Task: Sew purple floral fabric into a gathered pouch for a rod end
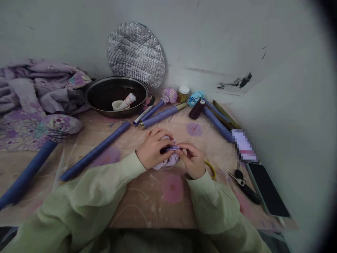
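Observation:
Both hands meet over the middle of the table around a small bundle of purple floral cloth (168, 162). My left hand (155, 147) is closed round the bundle from the left, its thumb and fingers at the gathered top edge. My right hand (193, 158) pinches the same edge from the right between thumb and fingertips. The bundle's inside is mostly hidden by my fingers. Just right of my right wrist shows a yellow scissors-like loop handle (211, 169), the rest of it covered by my hand and sleeve.
A wok (92, 109) holding a small white cup (117, 106) stands at the back left. Blue-wrapped sticks (97, 151) lie around. A dark thread spool (196, 110), a lidded jar (183, 94), keys (242, 182) and a phone (268, 189) are to the right. Purple cloth (23, 95) heaps at left.

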{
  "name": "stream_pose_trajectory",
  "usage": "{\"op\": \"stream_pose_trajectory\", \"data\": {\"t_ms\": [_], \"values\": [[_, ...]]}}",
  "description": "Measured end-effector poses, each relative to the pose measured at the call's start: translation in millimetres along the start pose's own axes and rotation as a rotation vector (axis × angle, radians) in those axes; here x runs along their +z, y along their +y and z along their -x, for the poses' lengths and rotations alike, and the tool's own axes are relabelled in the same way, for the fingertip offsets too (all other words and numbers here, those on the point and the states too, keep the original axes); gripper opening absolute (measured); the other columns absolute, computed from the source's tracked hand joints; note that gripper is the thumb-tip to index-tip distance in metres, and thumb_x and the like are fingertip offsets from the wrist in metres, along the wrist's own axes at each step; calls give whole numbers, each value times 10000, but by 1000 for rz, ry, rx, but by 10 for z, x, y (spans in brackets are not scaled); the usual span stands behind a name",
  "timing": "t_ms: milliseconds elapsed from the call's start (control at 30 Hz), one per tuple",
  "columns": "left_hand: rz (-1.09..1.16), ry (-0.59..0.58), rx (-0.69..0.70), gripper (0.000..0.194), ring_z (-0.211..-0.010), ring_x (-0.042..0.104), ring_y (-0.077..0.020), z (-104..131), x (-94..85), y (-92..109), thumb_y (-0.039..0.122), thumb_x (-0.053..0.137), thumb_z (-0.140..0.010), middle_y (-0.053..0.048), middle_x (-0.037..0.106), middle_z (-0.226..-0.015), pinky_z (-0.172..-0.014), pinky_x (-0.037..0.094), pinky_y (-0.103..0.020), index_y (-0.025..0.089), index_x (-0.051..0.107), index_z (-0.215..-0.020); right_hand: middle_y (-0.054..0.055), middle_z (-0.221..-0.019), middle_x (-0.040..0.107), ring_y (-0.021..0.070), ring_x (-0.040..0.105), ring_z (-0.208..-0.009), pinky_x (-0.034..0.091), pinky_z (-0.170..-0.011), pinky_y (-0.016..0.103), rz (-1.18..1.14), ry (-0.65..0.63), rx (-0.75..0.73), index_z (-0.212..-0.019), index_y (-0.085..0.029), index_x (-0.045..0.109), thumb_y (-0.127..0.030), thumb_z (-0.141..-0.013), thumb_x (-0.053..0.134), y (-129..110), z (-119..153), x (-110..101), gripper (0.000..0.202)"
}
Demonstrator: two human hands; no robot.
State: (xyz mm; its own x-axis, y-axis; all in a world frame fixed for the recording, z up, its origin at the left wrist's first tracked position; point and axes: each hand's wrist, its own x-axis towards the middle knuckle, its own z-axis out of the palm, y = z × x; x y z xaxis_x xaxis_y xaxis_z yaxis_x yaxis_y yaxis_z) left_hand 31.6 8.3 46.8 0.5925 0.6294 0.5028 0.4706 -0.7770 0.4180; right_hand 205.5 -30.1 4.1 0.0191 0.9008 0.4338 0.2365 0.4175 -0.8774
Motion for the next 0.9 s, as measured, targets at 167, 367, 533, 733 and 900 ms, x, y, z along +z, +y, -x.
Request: {"op": "stream_pose_trajectory", "data": {"t_ms": [167, 367, 533, 733, 900], "values": [[-9, 36, 56, 129, -951, 492, -197, -11, -37, 2, 293, 544, -827, -22, 641, -974, -784, 280, -371, 196, 626, -806, 37, -877, 657, 171, 608, -850, 482, -778, 340, -81, 3, 25, -885, -245, 662, -189, -745, 650, 4, 0, 3, 152], [-40, 67, 53, 89, -950, 494, -206, -14, -28, 36, 277, 584, -763, -21, 645, -951, -806, 276, -380, 193, 613, -778, 39, -874, 647, 176, 605, -864, 484, -795, 350, -120, -47, -38, -870, -241, 656, -191, -755, 631, -29, -12, -14, 128], [2, 10, -1, 139, -990, 491, -207, -13, -32, 62, 308, 570, -789, -22, 655, -966, -828, 286, -372, 202, 613, -869, 47, -837, 651, 182, 610, -842, 488, -774, 355, -54, -9, -50, -834, -235, 656, -202, -765, 615, -31, -14, -27, 86], [28, -77, -55, 130, -965, 526, -198, -14, -23, 27, 314, 560, -797, 15, 680, -845, -799, 253, -368, 214, 602, -870, 52, -806, 660, 181, 615, -794, 496, -739, 347, -10, 19, -25, -784, -227, 657, -239, -763, 616, -25, 7, -3, 48], [-19, -75, -44, 71, -916, 548, -200, -9, -13, 14, 253, 571, -752, 7, 669, -767, -794, 227, -381, 203, 599, -794, 52, -824, 672, 180, 621, -820, 493, -760, 336, -30, -7, 11, -804, -229, 666, -266, -769, 614, -18, 3, 45, 73]]}}
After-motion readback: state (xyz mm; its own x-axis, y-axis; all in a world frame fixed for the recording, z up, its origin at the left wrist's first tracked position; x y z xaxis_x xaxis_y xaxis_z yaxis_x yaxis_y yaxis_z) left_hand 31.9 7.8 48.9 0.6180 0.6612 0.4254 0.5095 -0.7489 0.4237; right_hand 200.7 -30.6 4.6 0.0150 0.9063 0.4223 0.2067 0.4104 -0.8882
